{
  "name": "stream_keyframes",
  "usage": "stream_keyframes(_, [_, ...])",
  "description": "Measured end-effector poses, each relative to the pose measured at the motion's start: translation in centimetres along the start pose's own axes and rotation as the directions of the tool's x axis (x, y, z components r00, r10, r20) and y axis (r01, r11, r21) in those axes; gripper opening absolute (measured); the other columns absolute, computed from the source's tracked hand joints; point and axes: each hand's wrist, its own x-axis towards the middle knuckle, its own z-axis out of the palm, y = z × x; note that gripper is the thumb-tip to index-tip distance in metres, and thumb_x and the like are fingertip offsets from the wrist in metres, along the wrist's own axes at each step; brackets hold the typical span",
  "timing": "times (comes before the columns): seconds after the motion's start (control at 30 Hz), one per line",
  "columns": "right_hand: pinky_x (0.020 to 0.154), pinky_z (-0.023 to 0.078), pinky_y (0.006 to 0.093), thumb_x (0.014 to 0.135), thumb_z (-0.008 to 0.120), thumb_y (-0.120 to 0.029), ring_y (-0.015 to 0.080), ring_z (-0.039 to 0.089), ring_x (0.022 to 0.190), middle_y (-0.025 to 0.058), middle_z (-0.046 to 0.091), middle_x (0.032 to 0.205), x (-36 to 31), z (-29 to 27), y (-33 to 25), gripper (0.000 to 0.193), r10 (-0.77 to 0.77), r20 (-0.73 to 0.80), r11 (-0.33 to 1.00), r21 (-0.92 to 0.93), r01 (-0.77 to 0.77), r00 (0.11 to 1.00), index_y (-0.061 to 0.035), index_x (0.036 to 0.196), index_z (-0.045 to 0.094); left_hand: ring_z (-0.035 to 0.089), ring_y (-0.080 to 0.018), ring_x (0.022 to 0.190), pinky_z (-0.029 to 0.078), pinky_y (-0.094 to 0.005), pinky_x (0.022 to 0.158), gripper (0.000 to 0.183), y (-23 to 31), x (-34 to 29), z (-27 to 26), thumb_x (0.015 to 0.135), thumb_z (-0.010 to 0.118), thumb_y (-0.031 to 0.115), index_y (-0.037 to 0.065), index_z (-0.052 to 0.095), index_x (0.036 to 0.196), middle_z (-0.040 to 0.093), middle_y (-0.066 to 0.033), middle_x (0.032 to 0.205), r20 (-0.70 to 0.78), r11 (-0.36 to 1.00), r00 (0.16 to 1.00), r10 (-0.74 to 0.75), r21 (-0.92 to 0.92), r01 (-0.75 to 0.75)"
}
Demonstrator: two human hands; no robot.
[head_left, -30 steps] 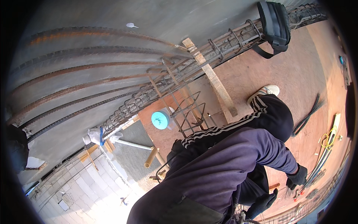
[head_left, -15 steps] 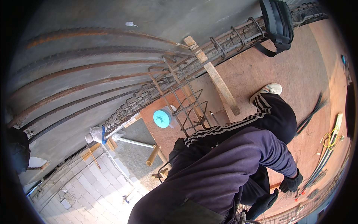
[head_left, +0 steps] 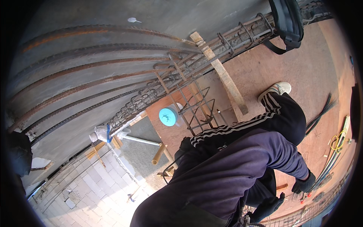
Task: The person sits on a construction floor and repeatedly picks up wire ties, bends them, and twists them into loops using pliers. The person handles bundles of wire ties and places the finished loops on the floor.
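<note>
My left hand (head_left: 304, 182), in a black glove below a dark purple sleeve, reaches low at the right over the plywood. Its fingers curl downward, and whatever they hold is too dark to make out. Close beneath it lies a small red-ended item (head_left: 302, 201). Nearer to me is my right hand (head_left: 269, 208), also black-gloved, with fingers stretched out and nothing visible in it. Between the two hands, a short orange-brown strip (head_left: 282, 187) lies on the board. Fine wire strands show faintly beside my left hand.
Rusty rebar (head_left: 94, 78) runs along the grey wall to a tied rebar cage (head_left: 196, 109). A turquoise-lidded container (head_left: 168, 117) stands beside it. A wooden plank (head_left: 223, 77), black bag (head_left: 286, 26), wire bundle (head_left: 321, 113) and cables (head_left: 328, 166) lie around. Blockwork (head_left: 87, 181) shows lower left.
The whole view has shifted slightly, with most things now a little farther right. My left hand sits farther right from my right hand, and more of the orange-brown strip shows.
</note>
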Motion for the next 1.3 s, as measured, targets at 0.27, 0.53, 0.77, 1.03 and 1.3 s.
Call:
stream_keyframes(0.27, [0.055, 0.025, 0.0259, 0.112, 0.052, -0.038, 0.0066, 0.03, 0.061, -0.0061, 0.037, 0.078, -0.1, 0.9, 0.7, 0.043, 0.377, 0.148, 0.797, 0.452, -0.402, 0.914, -0.0062, 0.139, 0.063, 0.078, -0.03, 0.09, 0.057, -0.0461, 0.073, 0.054, -0.6, 0.3, -1.6, 0.079, 0.076, 0.064, 0.015, 0.08, 0.098, 0.081, -0.0085, 0.1, 0.007, 0.998, 0.999, -0.046, -0.048, 0.046])
stream_keyframes(0.53, [0.065, 0.039, 0.0236, 0.115, 0.049, -0.032, 0.0076, 0.045, 0.073, 0.0004, 0.061, 0.098, -1.6, 1.8, -2.5, 0.041, 0.201, -0.069, 0.927, 0.334, -0.167, 0.977, -0.0029, 0.139, 0.064, 0.077, -0.0357, 0.094, 0.061, -0.0508, 0.077, 0.042, -0.2, -1.9, -3.1, 0.096, 0.067, 0.044, 0.005, 0.075, 0.109, 0.079, -0.0171, 0.107, -0.019, 0.895, 0.959, -0.284, -0.364, 0.258])
stream_keyframes(0.77, [0.094, 0.054, 0.0355, 0.109, 0.053, -0.009, 0.026, 0.071, 0.106, 0.0157, 0.074, 0.113, -3.0, 1.2, -6.6, 0.023, 0.161, -0.009, 0.93, 0.336, -0.149, 0.987, 0.0033, 0.122, 0.068, 0.078, -0.0322, 0.085, 0.067, -0.0421, 0.068, 0.042, 4.0, -10.2, -10.2, 0.106, 0.058, 0.026, -0.01, 0.064, 0.125, 0.076, -0.026, 0.103, 0.485, -0.295, 0.732, -0.479, -0.874, 0.386])
stream_keyframes(1.03, [0.079, 0.058, 0.0405, 0.103, 0.065, -0.012, 0.0374, 0.076, 0.091, 0.0198, 0.076, 0.1, -6.4, 2.1, -8.4, 0.019, 0.274, -0.227, 0.916, 0.358, -0.181, 0.935, -0.0064, 0.12, 0.072, 0.078, -0.0222, 0.085, 0.067, -0.0346, 0.074, 0.043, 2.2, -11.2, -11.9, 0.107, 0.065, 0.033, -0.004, 0.064, 0.128, 0.075, -0.0181, 0.105, 0.506, -0.309, 0.618, -0.602, -0.861, 0.404])
stream_keyframes(1.3, [0.071, 0.057, 0.0453, 0.098, 0.071, -0.017, 0.0386, 0.073, 0.084, 0.0169, 0.075, 0.095, -9.0, 2.1, -7.7, 0.02, 0.27, -0.23, 0.939, 0.28, -0.202, 0.935, -0.0116, 0.117, 0.073, 0.076, -0.0292, 0.102, 0.066, -0.0386, 0.083, 0.049, 0.8, -12.2, -13.2, 0.107, 0.064, 0.032, -0.006, 0.059, 0.138, 0.073, -0.0223, 0.115, 0.424, -0.22, 0.539, -0.728, -0.889, 0.402])
